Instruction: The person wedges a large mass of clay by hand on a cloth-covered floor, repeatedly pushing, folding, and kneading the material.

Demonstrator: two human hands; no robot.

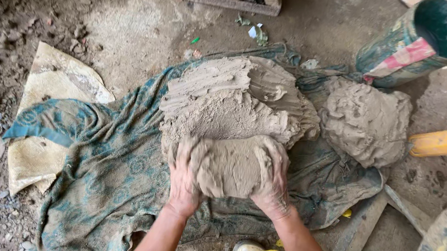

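Left hand: your left hand [184, 174] is spread wide and pressed flat against the left side of a lump of clay [231, 165], fingers pointing up and smeared grey.
Right hand: your right hand [276, 183] is cupped over the lump's right side, fingers curled onto its top edge; together your hands clasp it from both sides.
Lump of clay: it sits at the near edge of the big clay mass [238, 99], touching it, low in the middle of the view and just ahead of your wrists.
Big clay mass: a broad grey heap with finger grooves across its top, lying on the cloth.
Cloth: a blue-green patterned cloth [102, 172], muddy and crumpled, is spread on the ground under the clay and reaches toward your knees.
Second heap: another clay heap [364, 123] lies to the right of the big mass, partly on the cloth, apart from your hands.
Tube: a green tube [419, 42] lies tilted at the upper right, its open end facing up, just beyond the second heap.
Sack: a pale sack [46, 115] lies flat to the left, partly under the cloth.
Ground: dirty concrete floor [144, 23] with scattered crumbs of earth.
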